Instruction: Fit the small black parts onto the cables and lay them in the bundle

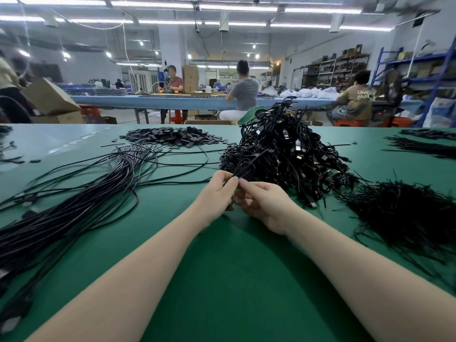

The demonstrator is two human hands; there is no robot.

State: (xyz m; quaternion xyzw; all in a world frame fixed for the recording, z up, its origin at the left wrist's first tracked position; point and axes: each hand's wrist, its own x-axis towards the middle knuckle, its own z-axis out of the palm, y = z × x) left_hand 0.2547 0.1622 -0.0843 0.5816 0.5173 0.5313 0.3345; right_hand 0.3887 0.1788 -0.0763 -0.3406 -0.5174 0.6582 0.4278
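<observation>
left hand (pixel 217 193): fingers curled, pinching a thin black cable (pixel 243 166) at the fingertips
right hand (pixel 261 206): fingertips meet the left's, pinching the same cable; possibly a small part between them, too blurred to tell
tangled cable heap (pixel 291 154): just behind the hands, cable runs up into it
bundle (pixel 81 206): straight cables laid out on the left
small black parts (pixel 172 138): loose pile, far centre-left
thin black strands (pixel 407 215): heap at right
table (pixel 222 280): green surface

ceiling strip lights (pixel 153 21) | blue worktable (pixel 153 101) | right wall shelving (pixel 330 70) | blue rack (pixel 424 70)
</observation>
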